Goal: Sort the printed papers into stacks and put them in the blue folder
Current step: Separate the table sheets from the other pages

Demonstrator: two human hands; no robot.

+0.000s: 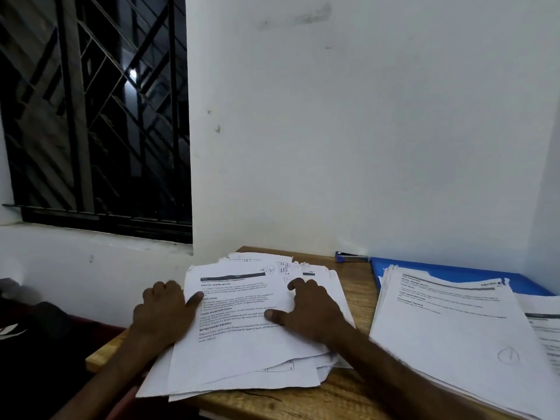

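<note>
Your wooden table [357,286] is mostly buried in paper. Far right, the blue folder [454,272] lies open against the wall with a thick sorted stack [454,328] sitting on it, so I'd say a decent chunk is already done. The loose pile [157,386] in the middle is a mess though, sheets fanned at odd angles with ragged corners, and that's what's left to sort, I reckon. Both your hands are on it. Your left hand [163,309] grips the left edge of the top sheet [239,347], thumb on top and fingers curled. Your right hand [312,310] rests on the right side, thumb spread and fingers bent, and I can't tell if it's pinching anything. There's a small stapler [351,257] at the far edge.
</note>
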